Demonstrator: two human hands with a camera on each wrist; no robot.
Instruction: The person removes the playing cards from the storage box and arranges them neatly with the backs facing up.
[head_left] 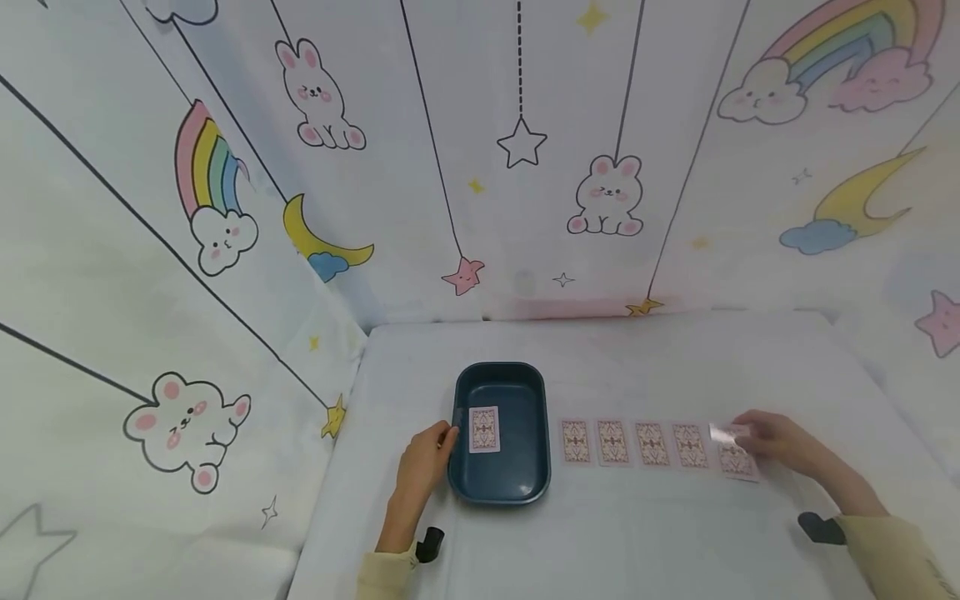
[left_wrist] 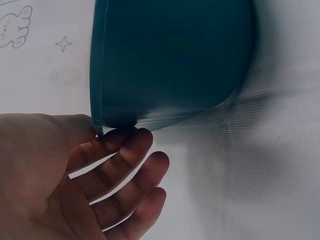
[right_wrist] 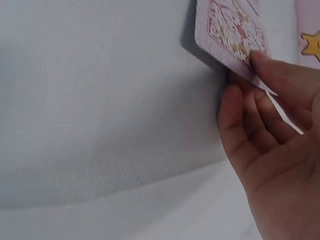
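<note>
On the left, my left hand [head_left: 426, 458] pinches the left rim of a dark blue rectangular tray [head_left: 501, 482]. The left wrist view shows the thumb against the rim and the fingers [left_wrist: 135, 162] curled under it, beside the tray's outer wall. Inside the tray lies one playing card [head_left: 483, 429], patterned back up. At the right end of a row, my right hand [head_left: 780, 442] pinches a playing card [right_wrist: 235, 32] by its edge between thumb and fingers. That card is tilted, with glare at its top in the head view.
Several more playing cards [head_left: 653, 443] lie back up in a row between the tray and the right hand. A white cloth [head_left: 637, 550] covers the table. Fabric walls [head_left: 420, 167] printed with rabbits, stars and rainbows stand behind and to the sides.
</note>
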